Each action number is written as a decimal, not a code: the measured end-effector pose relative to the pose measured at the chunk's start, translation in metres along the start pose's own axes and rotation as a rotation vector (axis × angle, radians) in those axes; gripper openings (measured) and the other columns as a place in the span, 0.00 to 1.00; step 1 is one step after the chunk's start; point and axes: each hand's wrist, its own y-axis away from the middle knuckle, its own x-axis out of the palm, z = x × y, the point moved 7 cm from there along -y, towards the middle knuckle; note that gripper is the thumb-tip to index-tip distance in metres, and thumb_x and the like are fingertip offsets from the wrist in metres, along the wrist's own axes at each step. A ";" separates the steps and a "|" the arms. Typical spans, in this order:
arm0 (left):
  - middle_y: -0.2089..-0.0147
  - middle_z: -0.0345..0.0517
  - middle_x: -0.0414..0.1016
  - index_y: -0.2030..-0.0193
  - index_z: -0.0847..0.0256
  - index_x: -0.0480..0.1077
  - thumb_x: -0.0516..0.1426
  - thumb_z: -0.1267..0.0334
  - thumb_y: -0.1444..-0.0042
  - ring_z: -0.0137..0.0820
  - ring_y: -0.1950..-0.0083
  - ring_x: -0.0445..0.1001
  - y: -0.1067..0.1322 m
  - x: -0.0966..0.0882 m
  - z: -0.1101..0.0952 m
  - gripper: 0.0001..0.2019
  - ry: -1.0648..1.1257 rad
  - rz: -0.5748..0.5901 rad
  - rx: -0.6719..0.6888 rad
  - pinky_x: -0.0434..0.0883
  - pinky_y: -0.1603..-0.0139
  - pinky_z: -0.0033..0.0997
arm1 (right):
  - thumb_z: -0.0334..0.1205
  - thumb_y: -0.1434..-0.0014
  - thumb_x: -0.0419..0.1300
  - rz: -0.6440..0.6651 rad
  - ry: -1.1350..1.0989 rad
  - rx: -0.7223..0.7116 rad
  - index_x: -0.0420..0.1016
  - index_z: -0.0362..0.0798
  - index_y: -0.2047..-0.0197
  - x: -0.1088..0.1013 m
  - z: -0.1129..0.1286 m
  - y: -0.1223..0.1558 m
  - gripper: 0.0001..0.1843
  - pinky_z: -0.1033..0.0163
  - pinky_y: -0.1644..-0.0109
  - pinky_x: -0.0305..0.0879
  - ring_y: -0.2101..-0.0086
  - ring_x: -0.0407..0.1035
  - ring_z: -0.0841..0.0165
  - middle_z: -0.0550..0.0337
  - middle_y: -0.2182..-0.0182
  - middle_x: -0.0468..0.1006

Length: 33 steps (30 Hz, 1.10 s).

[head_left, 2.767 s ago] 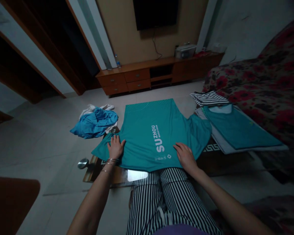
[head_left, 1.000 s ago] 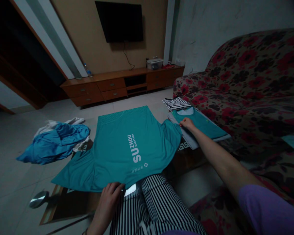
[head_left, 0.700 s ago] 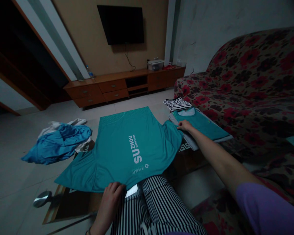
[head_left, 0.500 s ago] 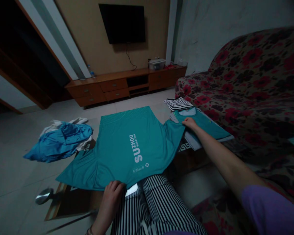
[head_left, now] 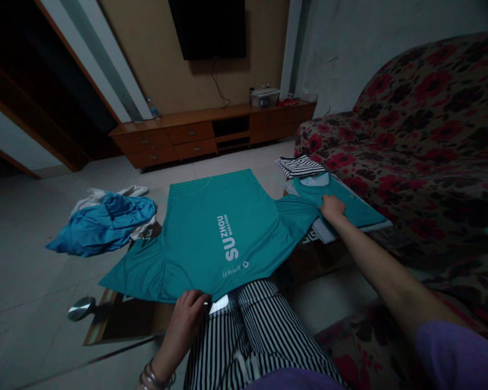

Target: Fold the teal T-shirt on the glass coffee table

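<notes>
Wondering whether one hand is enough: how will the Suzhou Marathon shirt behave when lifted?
The teal shirt looks floppy, sagging in soft folds where the left hand holds its hem. Probably light, and its smooth sheen suggests slipperiness.

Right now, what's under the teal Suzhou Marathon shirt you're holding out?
Past the edges of the teal shirt, a dark low tabletop with a key-pattern border shows. The area directly beneath the shirt is covered, so I can't see what lies there.

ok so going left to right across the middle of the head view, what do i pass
crumpled blue garment → teal SUZHOU marathon shirt → folded teal shirt → red floral sofa
</notes>
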 end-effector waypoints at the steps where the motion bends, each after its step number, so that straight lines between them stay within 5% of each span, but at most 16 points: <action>1: 0.54 0.51 0.70 0.48 0.58 0.70 0.48 0.65 0.35 0.36 0.53 0.67 0.002 -0.001 -0.001 0.13 0.004 -0.005 0.002 0.66 0.54 0.36 | 0.35 0.46 0.61 -0.044 0.060 -0.048 0.72 0.38 0.50 -0.009 0.007 0.010 0.20 0.51 0.51 0.61 0.50 0.63 0.48 0.34 0.50 0.68; 4: 0.49 0.52 0.70 0.45 0.57 0.68 0.48 0.65 0.35 0.37 0.49 0.67 0.010 -0.002 0.000 0.15 -0.003 -0.026 0.005 0.66 0.51 0.37 | 0.34 0.42 0.55 -0.041 0.138 -0.405 0.74 0.42 0.53 -0.024 0.047 0.056 0.14 0.57 0.52 0.60 0.51 0.63 0.55 0.42 0.53 0.71; 7: 0.49 0.52 0.70 0.46 0.58 0.69 0.48 0.67 0.36 0.38 0.47 0.67 0.017 -0.005 0.007 0.15 -0.052 -0.043 0.003 0.66 0.50 0.37 | 0.26 0.44 0.52 0.252 0.034 -0.939 0.75 0.47 0.56 -0.013 0.088 0.133 0.16 0.63 0.53 0.58 0.54 0.64 0.64 0.52 0.56 0.73; 10: 0.48 0.52 0.70 0.47 0.58 0.70 0.49 0.69 0.37 0.39 0.47 0.66 0.019 -0.012 0.022 0.15 -0.120 -0.047 -0.025 0.65 0.50 0.39 | 0.23 0.46 0.52 0.360 0.052 -1.196 0.75 0.48 0.56 -0.001 0.101 0.196 0.19 0.63 0.54 0.56 0.55 0.63 0.64 0.53 0.56 0.72; 18: 0.59 0.50 0.68 0.60 0.63 0.70 0.48 0.72 0.40 0.37 0.57 0.63 0.011 -0.035 0.043 0.10 -0.221 0.100 -0.128 0.63 0.56 0.36 | 0.27 0.41 0.50 0.219 0.140 -1.160 0.71 0.46 0.64 0.018 0.101 0.221 0.09 0.62 0.63 0.52 0.63 0.61 0.64 0.53 0.66 0.69; 33: 0.62 0.46 0.70 0.63 0.59 0.71 0.48 0.75 0.41 0.34 0.59 0.68 0.066 -0.037 0.027 0.12 -0.058 0.247 -0.164 0.63 0.58 0.31 | 0.20 0.48 0.48 0.491 0.091 -1.123 0.69 0.47 0.66 0.019 0.068 0.246 0.15 0.64 0.63 0.55 0.63 0.64 0.67 0.55 0.65 0.70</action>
